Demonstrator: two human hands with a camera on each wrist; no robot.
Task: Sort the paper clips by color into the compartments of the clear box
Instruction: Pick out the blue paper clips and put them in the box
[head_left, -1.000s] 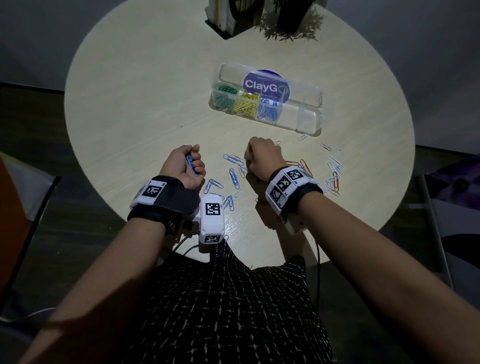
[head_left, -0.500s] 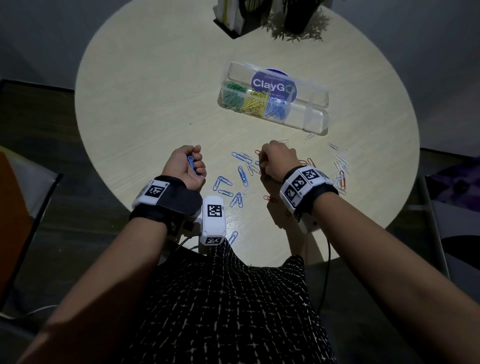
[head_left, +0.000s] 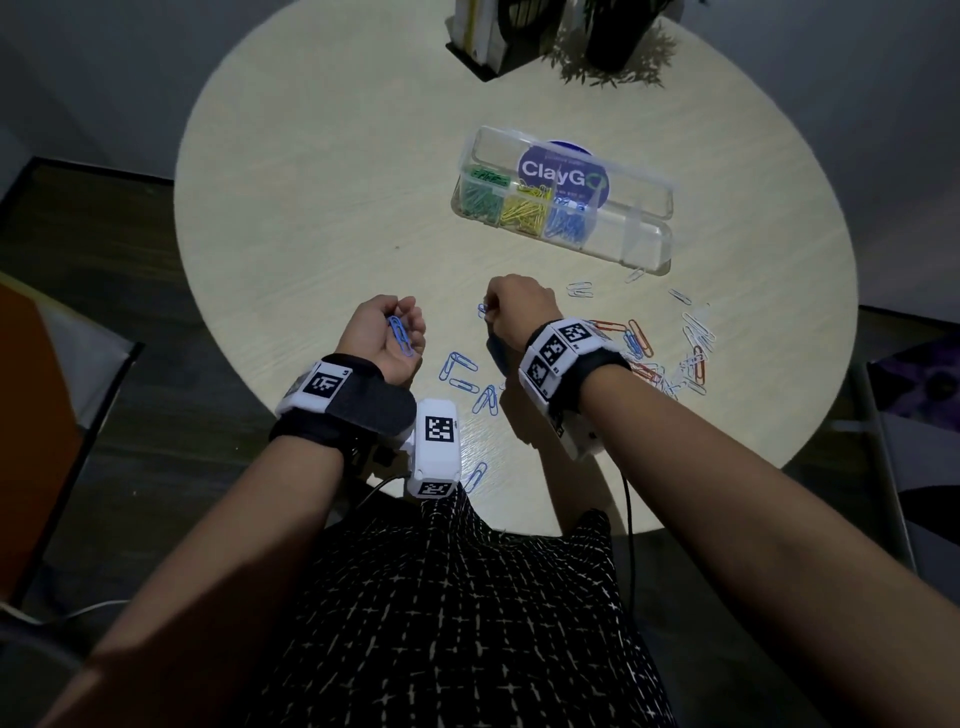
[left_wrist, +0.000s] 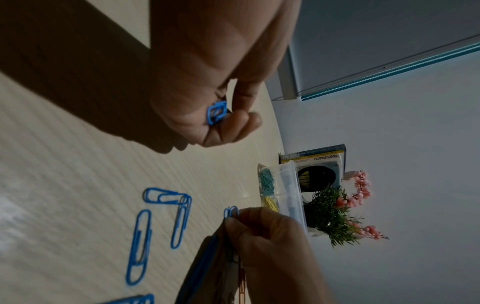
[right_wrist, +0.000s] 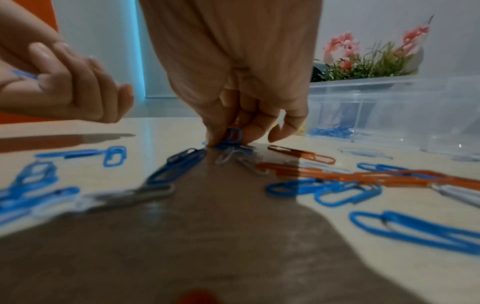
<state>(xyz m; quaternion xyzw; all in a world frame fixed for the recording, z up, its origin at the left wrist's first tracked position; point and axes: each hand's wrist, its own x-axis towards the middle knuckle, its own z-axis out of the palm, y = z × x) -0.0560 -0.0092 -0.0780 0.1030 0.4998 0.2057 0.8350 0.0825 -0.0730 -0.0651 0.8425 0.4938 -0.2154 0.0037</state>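
Observation:
The clear box (head_left: 644, 239) lies open on the round table, with green, yellow and blue paper clips in its left three compartments. My left hand (head_left: 387, 338) is turned palm up, fingers curled round blue clips (head_left: 399, 332) (left_wrist: 215, 112). My right hand (head_left: 514, 306) (right_wrist: 241, 123) is down at the table, thumb and fingers pinching a blue clip (right_wrist: 233, 135) (left_wrist: 230, 211). Loose blue clips (head_left: 462, 371) lie between my hands. Orange, white and blue clips (head_left: 670, 353) are scattered to the right of my right wrist.
A book holder (head_left: 488, 36) and a potted plant with pink flowers (head_left: 618, 47) (left_wrist: 337, 207) stand at the table's far edge. A chair (head_left: 47, 395) is on the left, another seat (head_left: 914, 415) on the right. The near table edge is by my lap.
My right hand moved forward and left over the loose clips and now pinches a blue clip. My left hand opened a little, its palm turned up, still holding blue clips.

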